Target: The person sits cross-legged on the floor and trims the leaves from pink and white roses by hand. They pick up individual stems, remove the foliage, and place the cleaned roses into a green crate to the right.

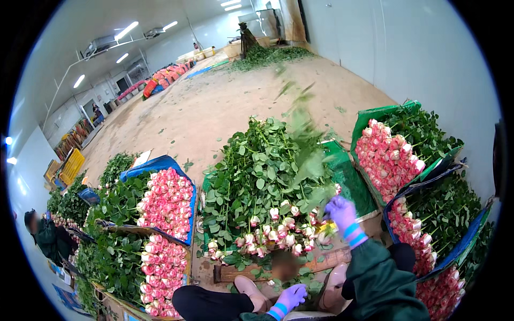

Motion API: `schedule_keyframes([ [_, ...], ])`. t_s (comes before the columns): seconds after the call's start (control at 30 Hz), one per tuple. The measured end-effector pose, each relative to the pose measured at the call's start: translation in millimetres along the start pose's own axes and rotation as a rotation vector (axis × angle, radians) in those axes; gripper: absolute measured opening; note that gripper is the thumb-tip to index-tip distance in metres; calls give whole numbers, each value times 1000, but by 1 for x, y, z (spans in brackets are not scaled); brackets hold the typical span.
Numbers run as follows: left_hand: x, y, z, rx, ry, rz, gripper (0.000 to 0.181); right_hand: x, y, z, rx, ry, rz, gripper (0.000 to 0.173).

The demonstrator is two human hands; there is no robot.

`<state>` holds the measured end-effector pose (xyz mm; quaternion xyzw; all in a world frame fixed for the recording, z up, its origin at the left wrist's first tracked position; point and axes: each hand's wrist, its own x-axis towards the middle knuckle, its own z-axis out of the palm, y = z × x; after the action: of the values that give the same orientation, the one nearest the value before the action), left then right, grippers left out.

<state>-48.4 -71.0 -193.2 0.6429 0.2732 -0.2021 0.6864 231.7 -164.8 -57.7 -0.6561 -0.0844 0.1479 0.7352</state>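
My right hand (343, 216), in a purple glove with a blue band at the wrist, is closed around a rose stem (311, 170). Motion blurs its leaves, which stretch up and away from the hand. Before me lies a loose heap of roses (261, 176), with pink-and-white heads towards me and leafy stems pointing away. My left hand (292, 296), gloved the same way, hovers low between my shoes with its fingers curled. Nothing shows in it, and its inner side is hidden. A wooden board (241, 273) runs between the heap and my feet.
Blue-wrapped rose bundles (166, 202) stand at left, green-wrapped ones (389, 156) at right. A green sheet (347, 176) lies beside the heap. Another person (50, 238) sits far left. A leaf pile (269, 56) and a yellow crate (72, 166) are farther off.
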Motion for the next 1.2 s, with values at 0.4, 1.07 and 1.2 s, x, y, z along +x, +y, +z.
schedule_keyframes([
  [0.4,-16,28,2,-142,-61,-25,34,-101,-153,-225,-19,672,-461,23],
  [1.07,-12,29,1,-187,14,-137,37,-25,-24,-381,368,919,35,71],
  [1.2,-13,34,1,-206,-3,-158,36,-32,-13,-374,325,532,-166,43],
])
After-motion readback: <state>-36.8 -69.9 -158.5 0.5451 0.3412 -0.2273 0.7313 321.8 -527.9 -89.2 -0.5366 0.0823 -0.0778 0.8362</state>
